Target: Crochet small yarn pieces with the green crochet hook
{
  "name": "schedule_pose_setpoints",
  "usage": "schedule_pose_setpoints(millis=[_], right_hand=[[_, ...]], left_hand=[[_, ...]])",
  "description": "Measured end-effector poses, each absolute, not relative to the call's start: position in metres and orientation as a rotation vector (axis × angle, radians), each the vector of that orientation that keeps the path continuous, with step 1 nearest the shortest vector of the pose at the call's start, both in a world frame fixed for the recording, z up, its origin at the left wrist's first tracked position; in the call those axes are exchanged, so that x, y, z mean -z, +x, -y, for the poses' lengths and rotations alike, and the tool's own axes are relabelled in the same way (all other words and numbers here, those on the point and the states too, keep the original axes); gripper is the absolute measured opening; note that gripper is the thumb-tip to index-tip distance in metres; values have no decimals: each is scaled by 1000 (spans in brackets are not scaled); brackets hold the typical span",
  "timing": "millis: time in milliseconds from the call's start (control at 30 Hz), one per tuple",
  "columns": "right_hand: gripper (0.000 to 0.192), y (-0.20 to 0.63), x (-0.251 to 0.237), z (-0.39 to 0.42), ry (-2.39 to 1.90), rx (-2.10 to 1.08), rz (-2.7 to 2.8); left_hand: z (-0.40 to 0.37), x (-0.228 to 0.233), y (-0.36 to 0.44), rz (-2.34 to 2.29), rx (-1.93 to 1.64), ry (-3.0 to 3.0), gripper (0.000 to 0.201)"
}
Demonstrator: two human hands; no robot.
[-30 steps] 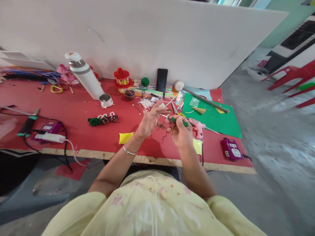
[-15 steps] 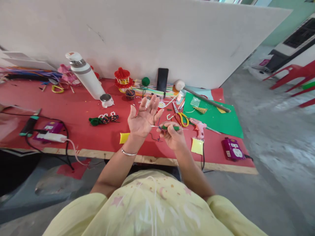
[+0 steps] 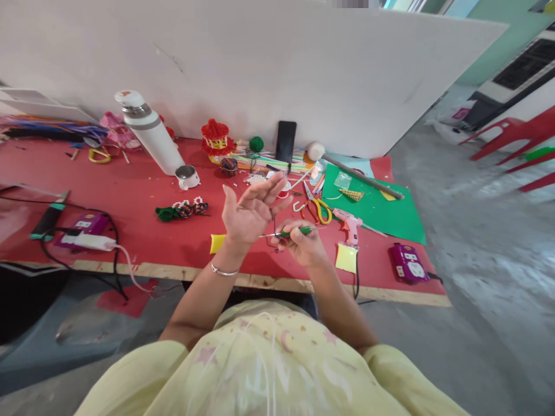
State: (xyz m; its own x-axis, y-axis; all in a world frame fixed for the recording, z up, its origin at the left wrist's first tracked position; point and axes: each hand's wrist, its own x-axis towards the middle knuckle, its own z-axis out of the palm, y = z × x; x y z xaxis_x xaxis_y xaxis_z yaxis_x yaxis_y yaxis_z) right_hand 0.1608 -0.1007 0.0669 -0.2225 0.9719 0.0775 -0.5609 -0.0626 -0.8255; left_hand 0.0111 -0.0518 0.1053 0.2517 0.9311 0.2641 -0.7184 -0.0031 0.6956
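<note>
I've my right hand [image 3: 303,245] gripping the slim green-handled metal hook [image 3: 304,230] above the red surface [image 3: 165,251], toward its near edge; left hand [image 3: 247,216] spread, palm upward—best hold that thin dark yarn [image 3: 274,224] lightly taut

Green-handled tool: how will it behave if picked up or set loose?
The green-handled tool is probably stiff: its thin shaft runs straight. Likely light; the right hand's fingers alone grip it. Loose, it might roll, since the handle looks slim and rounded.

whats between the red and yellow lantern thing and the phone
In the head view, a green yarn ball sits between the lantern and the phone, with pale sticks by it.
</note>
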Motion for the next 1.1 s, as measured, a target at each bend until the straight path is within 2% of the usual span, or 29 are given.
schedule_pose_setpoints(millis=[67,300,467,567,700,933,1100], right_hand=[[37,161,-71,98,-638,-1528,865],[29,157,-73,95,-751,-1125,794],[20,157,-71,98,-882,-788,934],[15,159,-74,99,-906,-659,1010],[10,161,-76,99,-869,-640,1079],[14,168,-79,99,-875,-718,1113],[13,174,-79,98,-917,-637,1100]], left_hand=[[53,-98,11,-347,-1291,990,84],[51,-76,15,-484,-1378,1452,76],[57,-76,20,-618,-1487,1785,40],[60,-78,25,-722,-1548,1820,28],[64,-79,30,-723,-1517,1753,26],[67,-83,27,-665,-1397,1590,25],[65,-81,23,-742,-1411,1864,28]])
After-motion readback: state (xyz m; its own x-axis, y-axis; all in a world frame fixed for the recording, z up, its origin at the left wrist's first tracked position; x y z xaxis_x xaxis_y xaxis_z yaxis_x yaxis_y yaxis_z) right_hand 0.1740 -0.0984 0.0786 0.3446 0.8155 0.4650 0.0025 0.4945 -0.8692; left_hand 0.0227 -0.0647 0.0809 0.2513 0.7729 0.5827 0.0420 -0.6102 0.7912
